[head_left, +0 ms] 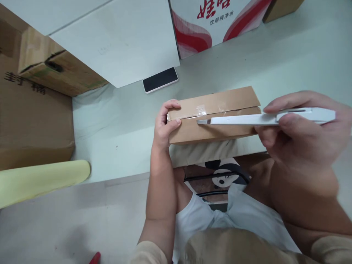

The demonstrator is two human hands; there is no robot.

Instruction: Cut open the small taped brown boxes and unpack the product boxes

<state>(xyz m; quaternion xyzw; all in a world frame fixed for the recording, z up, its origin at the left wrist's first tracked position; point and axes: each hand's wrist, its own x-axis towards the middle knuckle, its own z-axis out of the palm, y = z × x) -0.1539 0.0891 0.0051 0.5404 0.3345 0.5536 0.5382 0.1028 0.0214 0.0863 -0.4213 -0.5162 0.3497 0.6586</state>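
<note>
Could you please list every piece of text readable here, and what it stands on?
"娃哈", cut off at the picture's top: red-and-white box.
"饮用纯净水": same box, below.
"封": large brown box; next character too blurred to be sure.
Faint mark on the white box: unreadable.

This looks like a storeroom: left of the drinking-water carton point(217, 35) stand 1 printed brown carton point(33, 121) and 1 scuffed cardboard box point(74, 75).

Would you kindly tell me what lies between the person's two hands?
In the head view, a cardboard box lies between the left hand and right hand, with a white cutter overlapping it.
</note>
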